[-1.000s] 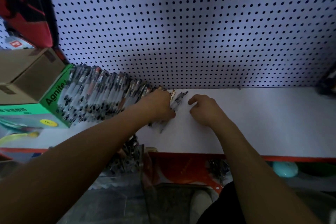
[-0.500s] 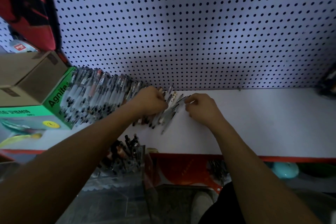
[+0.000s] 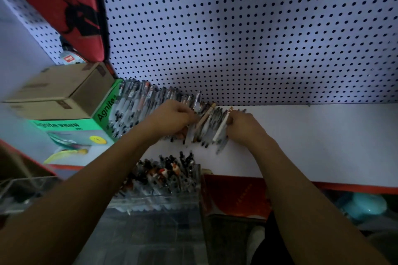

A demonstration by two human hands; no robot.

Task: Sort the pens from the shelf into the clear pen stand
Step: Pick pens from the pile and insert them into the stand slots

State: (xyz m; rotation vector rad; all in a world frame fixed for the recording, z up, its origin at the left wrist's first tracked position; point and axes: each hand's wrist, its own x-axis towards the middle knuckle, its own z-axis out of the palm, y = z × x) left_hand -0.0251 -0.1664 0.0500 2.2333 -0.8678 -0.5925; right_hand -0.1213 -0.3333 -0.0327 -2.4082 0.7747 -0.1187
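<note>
Head view: both hands, left (image 3: 174, 118) and right (image 3: 241, 127), seemingly grip pens (image 3: 206, 127) on the shelf (image 3: 312, 135), gathering; next, lift them into the stand (image 3: 172, 198).

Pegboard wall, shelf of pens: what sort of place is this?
Probably a stationery shop: a pegboard display wall, a long row of pens on the white shelf, and boxed stock beside them.

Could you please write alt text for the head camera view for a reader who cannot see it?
Two bare hands, left and right, gather a bunch of pens on a white shelf against a pegboard. A clear pen stand holding pens sits below; a green box stands left.
</note>
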